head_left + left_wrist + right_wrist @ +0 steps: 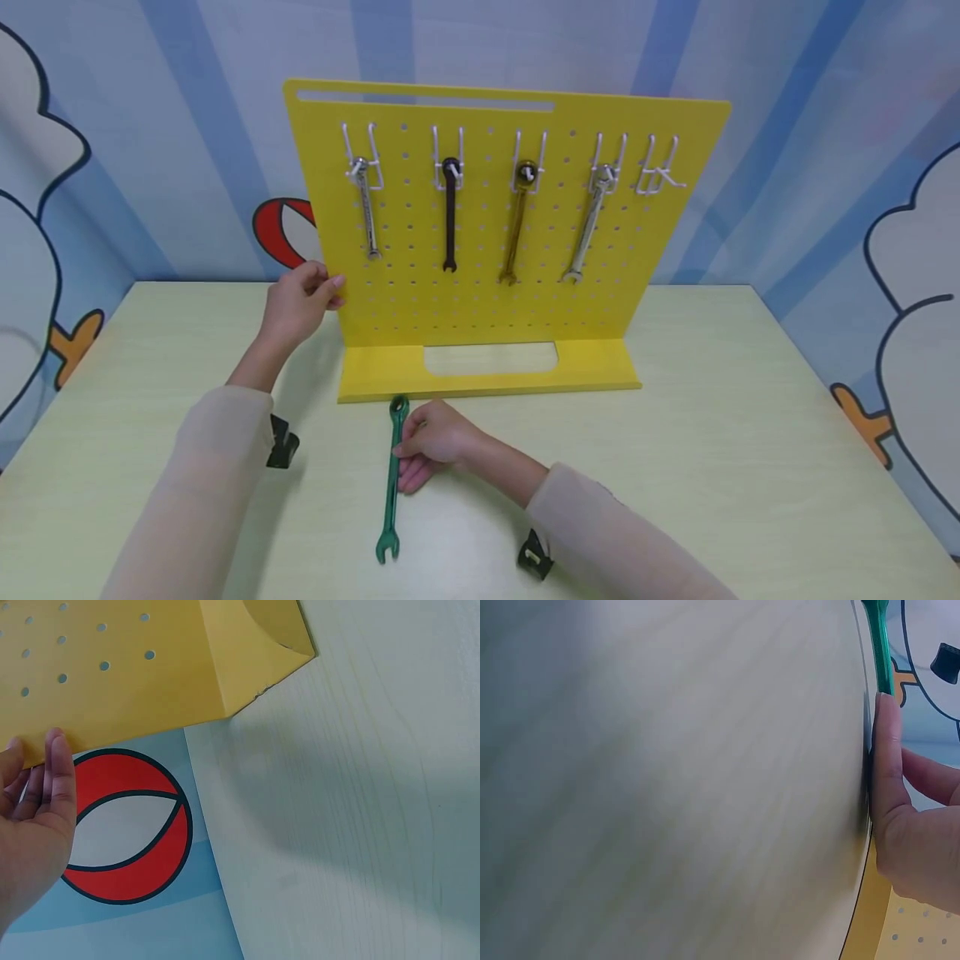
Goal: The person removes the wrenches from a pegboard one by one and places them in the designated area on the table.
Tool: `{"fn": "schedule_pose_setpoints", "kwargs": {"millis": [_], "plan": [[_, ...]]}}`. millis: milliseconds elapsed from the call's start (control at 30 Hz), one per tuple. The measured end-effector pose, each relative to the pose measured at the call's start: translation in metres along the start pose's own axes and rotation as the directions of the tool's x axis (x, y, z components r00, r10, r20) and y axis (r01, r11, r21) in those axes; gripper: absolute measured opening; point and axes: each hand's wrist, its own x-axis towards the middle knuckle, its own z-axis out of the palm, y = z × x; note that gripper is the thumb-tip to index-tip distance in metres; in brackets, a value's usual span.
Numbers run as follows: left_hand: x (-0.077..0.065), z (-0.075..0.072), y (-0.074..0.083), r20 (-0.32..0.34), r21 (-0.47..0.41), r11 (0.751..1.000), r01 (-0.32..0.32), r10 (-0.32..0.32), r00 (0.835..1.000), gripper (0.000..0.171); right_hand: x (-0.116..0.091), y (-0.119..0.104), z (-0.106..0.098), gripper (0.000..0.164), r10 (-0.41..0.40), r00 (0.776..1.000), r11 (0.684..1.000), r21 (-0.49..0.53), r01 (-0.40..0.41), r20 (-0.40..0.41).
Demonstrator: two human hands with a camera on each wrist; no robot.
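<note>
In the head view, my left hand pinches the left edge of a yellow pegboard, thumb on the front face and fingers behind the edge. The left wrist view shows the same hand at that edge. My right hand holds a green combination wrench about its middle, between thumb and fingers. The wrench's ring end points to the board's foot and its open end toward me. From the right wrist view, the hand is low beside the tabletop, part of the wrench sticking out past a fingertip.
White hooks carry a silver wrench, a black wrench, a bronze wrench and another silver wrench. One more white hook sits at the far right. The board's base has a cutout and stands on the pale table before a patterned wall.
</note>
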Motion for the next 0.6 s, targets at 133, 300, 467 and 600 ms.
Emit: {"fn": "schedule_pose_setpoints", "kwargs": {"millis": [133, 300, 467, 600], "plan": [[-0.002, -0.001, 0.002, -0.003, 0.004, 1.000, -0.006, 0.006, 1.000, 0.048, -0.001, 0.000, -0.001, 0.008, 0.001, 1.000, 1.000, 0.019, -0.001, 0.009], [-0.002, -0.002, 0.001, -0.005, 0.000, 1.000, -0.015, 0.015, 1.000, 0.047, -0.003, -0.002, -0.002, 0.004, -0.001, 1.000, 1.000, 0.014, 0.001, 0.027], [-0.002, -0.002, 0.002, -0.006, 0.001, 1.000, -0.020, 0.020, 1.000, 0.047, -0.006, -0.004, -0.006, 0.004, -0.004, 0.999, 1.000, -0.011, 0.005, 0.036], [-0.003, -0.002, 0.003, -0.004, -0.001, 1.000, -0.017, 0.017, 1.000, 0.047, -0.008, -0.006, -0.010, 0.005, -0.001, 0.999, 0.999, -0.052, 0.003, 0.033]]}}
